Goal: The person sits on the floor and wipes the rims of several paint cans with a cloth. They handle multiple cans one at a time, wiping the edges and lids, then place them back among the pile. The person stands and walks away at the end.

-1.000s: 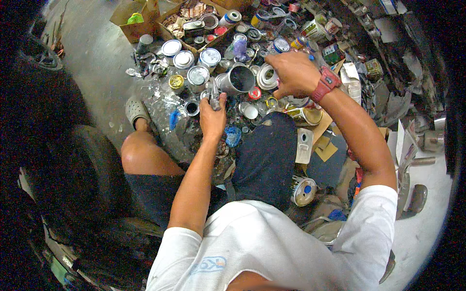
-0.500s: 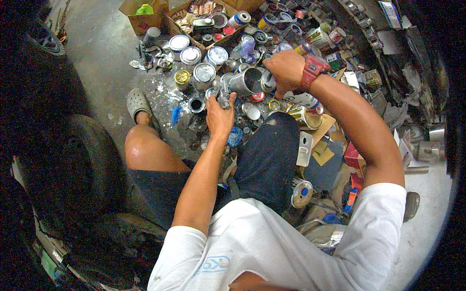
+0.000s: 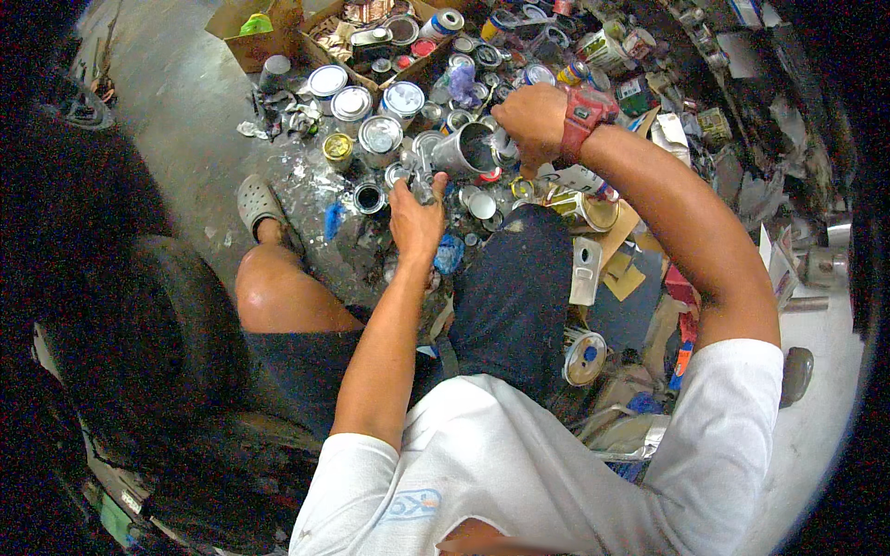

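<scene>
My left hand (image 3: 417,218) is closed around the metal body of what looks like a spray gun (image 3: 424,171). Its grey cup (image 3: 454,151) is tilted, with the open mouth facing right. Just right of that mouth, my right hand (image 3: 533,120) is closed, fingers bent down, around a shiny metal can (image 3: 505,145) mostly hidden by the hand. A white-labelled container (image 3: 577,178) shows below my right wrist; I cannot tell if it is part of the held can. Near my left hand stand an open can with dark contents (image 3: 369,197) and a yellow-topped can (image 3: 338,148).
Several paint cans with white-smeared lids (image 3: 352,104) crowd the floor ahead. Behind them is a cardboard box (image 3: 320,42) of cans. More cans and scraps lie at right, with a beige cardboard piece (image 3: 623,278) by my knee. A tyre (image 3: 176,343) stands at left.
The view has shifted slightly. My right hand has moved a little toward the cup, and the metal can's rim beside it shows less now. Both hands keep their holds.
</scene>
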`<state>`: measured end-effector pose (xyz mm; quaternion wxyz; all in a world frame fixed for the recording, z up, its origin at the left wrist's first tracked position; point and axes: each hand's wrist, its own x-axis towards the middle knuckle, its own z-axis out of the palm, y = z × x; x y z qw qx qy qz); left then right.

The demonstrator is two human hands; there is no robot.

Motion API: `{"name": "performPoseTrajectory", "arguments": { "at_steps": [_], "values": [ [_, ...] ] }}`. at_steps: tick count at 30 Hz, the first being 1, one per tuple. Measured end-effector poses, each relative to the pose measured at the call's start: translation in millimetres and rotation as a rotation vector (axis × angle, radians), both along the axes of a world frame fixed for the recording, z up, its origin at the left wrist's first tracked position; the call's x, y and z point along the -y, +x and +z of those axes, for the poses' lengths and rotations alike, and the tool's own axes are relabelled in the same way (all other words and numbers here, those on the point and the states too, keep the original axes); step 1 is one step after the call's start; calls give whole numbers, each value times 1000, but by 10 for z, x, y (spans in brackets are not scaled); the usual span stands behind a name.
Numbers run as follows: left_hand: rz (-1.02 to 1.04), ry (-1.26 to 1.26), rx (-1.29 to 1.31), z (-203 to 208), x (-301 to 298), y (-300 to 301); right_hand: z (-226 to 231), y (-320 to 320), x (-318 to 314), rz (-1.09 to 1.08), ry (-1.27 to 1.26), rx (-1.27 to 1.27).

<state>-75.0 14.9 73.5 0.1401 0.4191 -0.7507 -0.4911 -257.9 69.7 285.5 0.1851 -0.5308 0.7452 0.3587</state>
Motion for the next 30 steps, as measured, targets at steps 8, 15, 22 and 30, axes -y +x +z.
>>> {"name": "performPoseTrajectory", "arguments": {
  "at_steps": [8,15,22,30],
  "values": [
    [-62,146,-15,-2,17,-50,-197,-488,-888,-365,-644,221],
    [-37,217,33,105,104,29,-919,-776,-1863,-886,-1132,212],
    [-17,190,122,129,217,138,-1732,-983,-2352,-1076,-1203,-192],
    [25,306,166,183,218,129,-2405,-999,-2586,-1174,-1240,-365]
  ]
}}
